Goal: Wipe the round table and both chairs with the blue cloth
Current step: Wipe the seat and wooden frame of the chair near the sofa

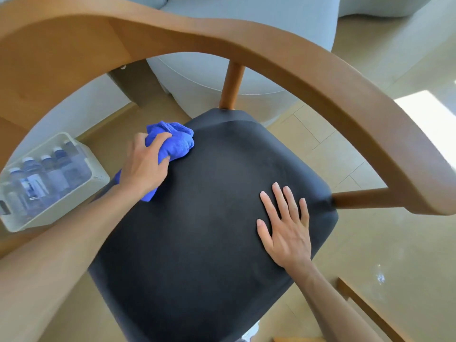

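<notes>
A chair fills the view, with a dark padded seat and a curved wooden back and armrest. My left hand grips the bunched blue cloth and presses it on the seat's far left corner. My right hand lies flat on the right side of the seat, fingers spread, holding nothing. The round table and the other chair are out of view.
A clear plastic bin holding several water bottles stands on the floor left of the chair. A grey upholstered sofa sits behind the chair back. Beige tiled floor lies to the right, with a wooden rail at lower right.
</notes>
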Demonstrator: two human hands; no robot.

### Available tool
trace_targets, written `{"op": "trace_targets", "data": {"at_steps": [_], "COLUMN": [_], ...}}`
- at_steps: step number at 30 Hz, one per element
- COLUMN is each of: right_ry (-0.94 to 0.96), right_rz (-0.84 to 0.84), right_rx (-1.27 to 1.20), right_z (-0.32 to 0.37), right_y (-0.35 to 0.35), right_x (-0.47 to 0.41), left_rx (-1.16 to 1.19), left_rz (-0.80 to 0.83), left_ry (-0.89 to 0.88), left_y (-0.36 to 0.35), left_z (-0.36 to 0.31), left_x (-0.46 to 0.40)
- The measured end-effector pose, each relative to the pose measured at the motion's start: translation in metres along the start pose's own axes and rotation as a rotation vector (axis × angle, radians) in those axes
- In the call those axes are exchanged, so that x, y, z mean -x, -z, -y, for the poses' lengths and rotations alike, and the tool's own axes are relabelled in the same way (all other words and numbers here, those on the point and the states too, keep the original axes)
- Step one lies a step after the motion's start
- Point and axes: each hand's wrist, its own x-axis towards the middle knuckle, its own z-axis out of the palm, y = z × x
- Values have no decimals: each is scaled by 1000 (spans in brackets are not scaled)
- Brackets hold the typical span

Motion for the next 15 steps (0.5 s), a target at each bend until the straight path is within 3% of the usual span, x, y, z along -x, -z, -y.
{"op": "trace_targets", "data": {"at_steps": [5,9,15], "right_ry": [1,-17,-37], "right_rz": [-8,-16,-212], "right_rx": [-42,-87,-314], "right_z": [-1,1,2], "right_y": [0,4,13], "right_x": [-1,-1,-2], "left_rx": [-48,-11,98], "left_rz": [-72,-17,178], "left_ry": [-63,-179,-354], "left_y": [-7,-18,-56], "left_z": [-17,-49,-105], "left_x": [28,86,225]}}
